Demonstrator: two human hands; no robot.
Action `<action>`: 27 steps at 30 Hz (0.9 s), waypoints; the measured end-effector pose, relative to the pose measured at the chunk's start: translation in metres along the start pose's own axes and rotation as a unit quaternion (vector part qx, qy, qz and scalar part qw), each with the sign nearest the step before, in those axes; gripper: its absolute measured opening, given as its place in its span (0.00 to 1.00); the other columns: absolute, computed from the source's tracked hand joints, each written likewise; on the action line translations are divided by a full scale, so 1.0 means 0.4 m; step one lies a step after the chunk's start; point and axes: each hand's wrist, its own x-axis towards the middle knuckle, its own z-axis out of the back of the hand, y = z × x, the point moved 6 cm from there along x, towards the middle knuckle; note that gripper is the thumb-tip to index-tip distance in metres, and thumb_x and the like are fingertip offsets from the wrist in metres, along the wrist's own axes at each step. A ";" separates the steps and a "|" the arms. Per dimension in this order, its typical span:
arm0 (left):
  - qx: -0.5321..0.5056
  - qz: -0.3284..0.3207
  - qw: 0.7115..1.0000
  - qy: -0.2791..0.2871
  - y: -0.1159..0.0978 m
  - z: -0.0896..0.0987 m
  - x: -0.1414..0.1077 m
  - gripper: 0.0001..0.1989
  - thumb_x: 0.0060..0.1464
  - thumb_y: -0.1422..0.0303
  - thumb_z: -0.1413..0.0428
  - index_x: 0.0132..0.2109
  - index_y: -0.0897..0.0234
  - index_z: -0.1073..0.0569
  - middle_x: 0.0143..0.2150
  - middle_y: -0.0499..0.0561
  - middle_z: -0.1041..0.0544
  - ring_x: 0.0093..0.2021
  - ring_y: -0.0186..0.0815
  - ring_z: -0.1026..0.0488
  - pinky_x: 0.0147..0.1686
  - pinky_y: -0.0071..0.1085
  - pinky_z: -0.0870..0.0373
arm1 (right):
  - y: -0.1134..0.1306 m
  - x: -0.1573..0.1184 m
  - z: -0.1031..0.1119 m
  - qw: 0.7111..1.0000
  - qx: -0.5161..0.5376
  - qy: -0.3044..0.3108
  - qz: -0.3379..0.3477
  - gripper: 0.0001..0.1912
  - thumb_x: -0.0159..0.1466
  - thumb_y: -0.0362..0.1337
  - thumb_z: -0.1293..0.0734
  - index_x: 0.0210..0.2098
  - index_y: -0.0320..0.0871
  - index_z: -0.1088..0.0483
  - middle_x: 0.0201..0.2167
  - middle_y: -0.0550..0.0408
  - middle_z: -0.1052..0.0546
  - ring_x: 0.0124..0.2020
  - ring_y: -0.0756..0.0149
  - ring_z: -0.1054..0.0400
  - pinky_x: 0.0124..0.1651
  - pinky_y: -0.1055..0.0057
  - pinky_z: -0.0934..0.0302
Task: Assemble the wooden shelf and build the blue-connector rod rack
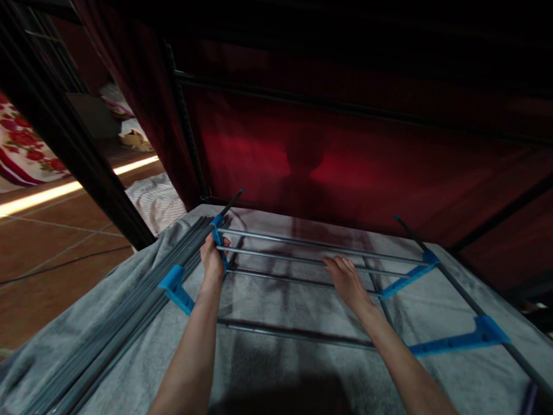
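In the head view, a partly built rack of grey metal tubes and blue plastic brackets lies on a grey blanket (276, 374). My left hand (212, 256) is closed around the upper left blue bracket (219, 236), where several crosswise tubes end. My right hand (345, 279) is closed on the middle metal tube (276, 255), right of its centre; part of the grip is hidden. That tube's right end lies by the upper right blue bracket (410, 274); whether it is seated I cannot tell. Nearer me are a lower left bracket (177, 288) and a lower right bracket (464, 340).
A bundle of loose metal tubes (129, 323) lies along the blanket's left side. A dark red curtain (367, 173) hangs behind, and a black post (78, 132) stands at left. Beyond it are a tiled floor (64, 248), a striped cloth (158, 202) and a cable.
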 end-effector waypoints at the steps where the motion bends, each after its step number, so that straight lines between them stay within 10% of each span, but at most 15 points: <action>1: 0.012 -0.002 1.000 -0.010 0.004 0.002 0.002 0.26 0.55 0.45 0.54 0.25 0.62 0.31 0.19 0.47 0.32 0.17 0.29 0.40 0.19 0.27 0.43 | -0.001 0.000 0.001 1.000 -0.001 0.001 -0.001 0.16 0.72 0.34 0.42 0.54 0.45 0.28 0.43 0.48 0.24 0.44 0.57 0.32 0.50 0.60 0.38; 7: 0.066 -0.002 0.997 -0.044 0.026 0.007 0.009 0.27 0.58 0.46 0.61 0.22 0.59 0.35 0.16 0.47 0.37 0.17 0.32 0.40 0.20 0.29 0.42 | 0.056 0.021 0.029 1.000 0.012 0.020 0.021 0.18 0.72 0.34 0.44 0.58 0.44 0.31 0.49 0.46 0.24 0.48 0.56 0.31 0.54 0.58 0.38; 19: 0.049 -0.007 0.998 -0.033 0.028 0.010 0.001 0.26 0.59 0.48 0.60 0.25 0.61 0.33 0.20 0.46 0.33 0.18 0.30 0.39 0.20 0.28 0.41 | 0.489 0.329 -0.025 0.981 0.104 0.096 0.134 0.12 0.73 0.35 0.44 0.51 0.44 0.32 0.46 0.50 0.25 0.41 0.62 0.28 0.44 0.67 0.33; 27: 0.038 0.006 0.998 -0.047 0.040 0.023 0.005 0.24 0.57 0.47 0.56 0.27 0.61 0.32 0.22 0.46 0.32 0.20 0.30 0.38 0.22 0.28 0.40 | 0.537 0.382 -0.082 0.967 0.118 0.140 0.175 0.22 0.74 0.36 0.46 0.66 0.49 0.41 0.46 0.51 0.22 0.39 0.59 0.24 0.42 0.63 0.31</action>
